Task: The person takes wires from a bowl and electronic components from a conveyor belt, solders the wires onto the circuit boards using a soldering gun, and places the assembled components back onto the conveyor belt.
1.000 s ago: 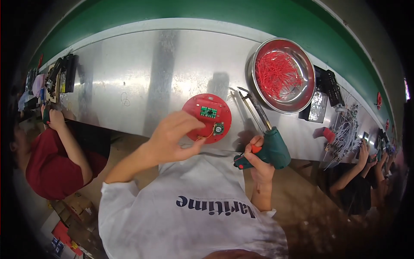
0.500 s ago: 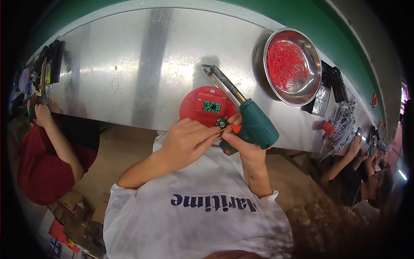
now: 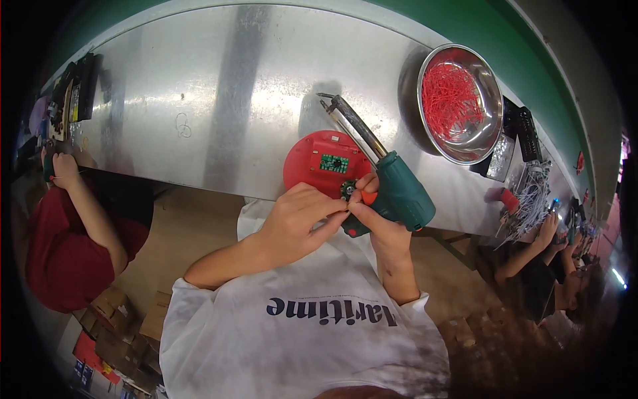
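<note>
My left hand [image 3: 296,219] comes in from the left, its thumb and forefinger pinched together on something too small to make out. Against those fingertips is my right hand [image 3: 382,219], closed round the handle of a dark green soldering gun [image 3: 405,193] with an orange trigger; its thumb and fingers also meet at a small round green circuit board [image 3: 347,190]. The gun's long metal tip points away to the upper left. Beneath the hands and the gun lies a round red plastic housing [image 3: 299,159] at the table edge, with a rectangular green circuit board [image 3: 333,163] on it.
A steel bowl [image 3: 493,126] of thin red wires [image 3: 448,100] stands on the metal table [image 3: 166,80] at far right. Past it are black parts [image 3: 528,133] and a bundle of pale wires [image 3: 531,189]. Co-workers sit left [image 3: 73,246] and right [image 3: 531,266].
My left fingertips have drawn closer to my right thumb, covering the orange-yellow strand seen there before. The whole view has shifted slightly; the soldering gun stays in my right hand.
</note>
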The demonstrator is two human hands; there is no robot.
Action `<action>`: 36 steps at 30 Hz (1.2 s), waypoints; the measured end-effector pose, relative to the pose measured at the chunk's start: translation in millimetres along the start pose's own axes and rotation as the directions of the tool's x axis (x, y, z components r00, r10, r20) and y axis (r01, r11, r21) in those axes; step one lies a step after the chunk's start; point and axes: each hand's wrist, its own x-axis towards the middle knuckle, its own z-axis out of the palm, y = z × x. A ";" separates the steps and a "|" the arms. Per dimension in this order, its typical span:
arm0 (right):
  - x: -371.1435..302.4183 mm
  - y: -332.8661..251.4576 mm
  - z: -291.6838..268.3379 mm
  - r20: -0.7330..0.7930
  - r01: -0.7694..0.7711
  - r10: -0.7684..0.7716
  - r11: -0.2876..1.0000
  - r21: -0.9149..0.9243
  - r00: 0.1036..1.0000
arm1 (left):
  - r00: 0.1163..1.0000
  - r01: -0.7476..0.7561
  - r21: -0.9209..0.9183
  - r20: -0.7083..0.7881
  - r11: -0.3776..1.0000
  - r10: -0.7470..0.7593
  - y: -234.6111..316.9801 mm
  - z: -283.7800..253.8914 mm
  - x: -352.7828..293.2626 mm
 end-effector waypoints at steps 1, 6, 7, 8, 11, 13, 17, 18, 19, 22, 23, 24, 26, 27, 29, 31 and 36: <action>0.2 -0.1 0.6 -0.003 0.011 -0.011 1.000 0.026 1.000 | 0.999 -0.046 0.028 -0.019 0.999 0.046 -2.1 0.8 0.4; 0.4 3.6 -0.7 0.010 -0.003 0.002 0.995 0.101 1.000 | 0.992 -0.100 0.039 -0.068 0.994 0.103 -4.0 4.3 0.7; 0.8 3.8 0.0 0.012 -0.007 0.005 0.994 0.110 1.000 | 0.994 -0.089 0.049 -0.063 0.995 0.092 -3.2 3.5 0.8; 0.8 3.6 0.1 0.014 -0.010 0.009 0.993 0.119 1.000 | 0.995 -0.078 0.059 -0.059 0.995 0.081 -2.3 3.0 0.9; 0.2 0.6 -1.1 0.020 -0.084 0.082 0.960 0.268 0.996 | 0.997 -0.057 0.051 -0.055 0.997 0.060 0.1 2.9 0.8; -1.9 0.3 -0.2 -0.007 -0.088 0.091 0.973 0.213 0.996 | 0.997 -0.056 0.047 -0.055 0.997 0.059 1.5 2.8 1.5; -4.1 0.8 3.3 -0.057 -0.103 0.118 0.972 0.212 0.991 | 0.996 -0.049 0.044 -0.066 0.998 0.052 4.7 3.9 2.6; -4.1 0.0 4.6 -0.056 -0.104 0.119 0.971 0.213 0.991 | 0.997 -0.048 0.045 -0.066 0.998 0.051 5.1 4.6 2.6; -4.0 -1.7 6.3 -0.067 -0.108 0.126 0.969 0.224 0.990 | 0.996 -0.048 0.044 -0.074 0.998 0.051 5.4 5.4 2.4; -3.5 -2.0 7.0 -0.069 -0.109 0.128 0.966 0.234 0.989 | 0.995 -0.049 0.049 -0.082 0.998 0.053 7.6 5.6 3.3; -3.3 -2.0 7.1 -0.061 -0.105 0.122 0.967 0.232 0.991 | 0.995 -0.050 0.054 -0.083 0.997 0.055 8.3 5.4 3.5; -2.9 -2.1 7.0 -0.060 -0.106 0.123 0.967 0.233 0.991 | 0.995 -0.050 0.055 -0.083 0.997 0.054 8.5 5.6 3.6; -2.2 -2.5 7.0 -0.052 -0.105 0.118 0.972 0.210 0.992 | 0.994 -0.055 0.067 -0.088 0.996 0.061 8.8 6.0 3.9; -2.3 -2.3 7.2 -0.051 -0.106 0.119 0.972 0.211 0.992 | 0.994 -0.054 0.069 -0.088 0.996 0.060 9.4 6.2 4.1; -2.3 -2.0 7.7 -0.057 -0.095 0.108 0.977 0.193 0.993 | 0.993 -0.046 0.082 -0.108 0.996 0.055 11.0 6.8 4.8; -2.0 0.3 7.7 -0.065 -0.086 0.099 0.979 0.183 0.993 | 0.992 -0.032 0.087 -0.118 0.996 0.043 10.7 8.3 3.4; -3.7 0.7 9.1 -0.103 -0.084 0.100 0.984 0.154 0.990 | 0.988 0.000 0.101 -0.155 0.995 0.016 11.0 11.8 0.9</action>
